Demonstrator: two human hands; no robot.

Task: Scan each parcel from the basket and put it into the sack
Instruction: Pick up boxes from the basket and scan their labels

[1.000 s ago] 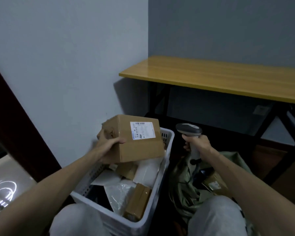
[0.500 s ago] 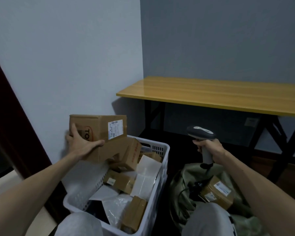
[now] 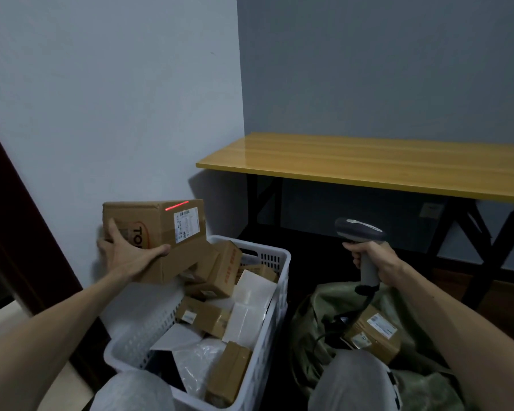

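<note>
Left hand [image 3: 125, 258] grips the parcel [image 3: 161, 221] above the basket [image 3: 283, 262]; right hand [image 3: 374, 259] grips the scanner [image 3: 358, 231]. Yellow table [image 3: 368, 161] behind.

On the brown cardboard box [image 3: 131, 215], the left hand [image 3: 125, 256] hides part of the orange logo [image 3: 137, 231], and the white label [image 3: 185, 225] is too small to read.

On the brown cardboard box [image 3: 161, 232] above the white perforated plastic basket [image 3: 275, 280]: black letters "TO" in an orange oval, remainder hidden. Its white shipping label [image 3: 186, 225] carries a barcode and print too small to read.
</note>
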